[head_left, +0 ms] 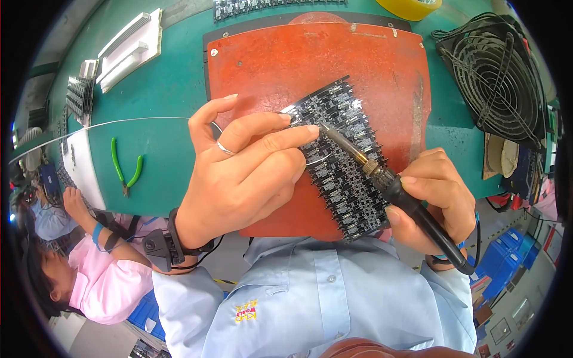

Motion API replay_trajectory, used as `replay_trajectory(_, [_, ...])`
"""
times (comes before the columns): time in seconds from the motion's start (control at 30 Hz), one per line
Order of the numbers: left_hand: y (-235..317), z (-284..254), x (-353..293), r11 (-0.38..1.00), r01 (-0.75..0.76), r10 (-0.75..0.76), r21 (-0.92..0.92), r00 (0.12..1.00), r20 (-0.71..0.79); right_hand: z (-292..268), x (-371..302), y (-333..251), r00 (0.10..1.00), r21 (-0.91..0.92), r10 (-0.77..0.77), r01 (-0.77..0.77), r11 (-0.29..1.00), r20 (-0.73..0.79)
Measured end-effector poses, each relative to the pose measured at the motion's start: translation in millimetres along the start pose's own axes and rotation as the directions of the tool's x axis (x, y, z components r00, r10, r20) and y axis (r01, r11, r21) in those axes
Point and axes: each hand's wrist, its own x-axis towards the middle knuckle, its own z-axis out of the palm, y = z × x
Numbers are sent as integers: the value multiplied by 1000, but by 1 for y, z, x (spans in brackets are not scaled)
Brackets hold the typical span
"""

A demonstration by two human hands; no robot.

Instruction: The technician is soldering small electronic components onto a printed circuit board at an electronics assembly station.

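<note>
My right hand [439, 197] grips the black handle of a soldering iron [418, 218]. Its tip points up and left, over the upper part of a dark panel of small circuit boards [352, 161] packed with components. Across the panel's upper left corner reaches my left hand [248, 167], index and middle fingertips close to the iron's tip. A thin silvery solder wire [140, 119] comes in from the left and runs through the left hand's curled fingers. Its free end [319, 161] shows past them over the panel. The exact pinch on the wire is hidden behind the fingers.
Beneath the panel lies a red mat [268, 65] on a green table [161, 161]. Green-handled cutters [126, 167] rest at left, near white foam pieces [130, 51]. A black fan [492, 77] stands at right, yellow tape [412, 7] at the back. A co-worker in pink [113, 280] sits at left.
</note>
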Motion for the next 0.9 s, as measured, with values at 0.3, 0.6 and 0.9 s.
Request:
replay_trajectory(0.3, [-3, 0, 0, 1000, -1, 1, 7, 1000, 5, 1, 1, 3, 1000, 7, -1, 1, 1000, -20])
replay_trajectory(0.6, [-1, 0, 1, 1000, 15, -15, 10, 1000, -2, 2, 0, 5, 999, 4, -19, 19, 1000, -37])
replay_trajectory(0.9, [1, -2, 5, 1000, 15, -15, -14, 1000, 1, -11, -12, 5, 993, 49, -7, 13, 999, -121])
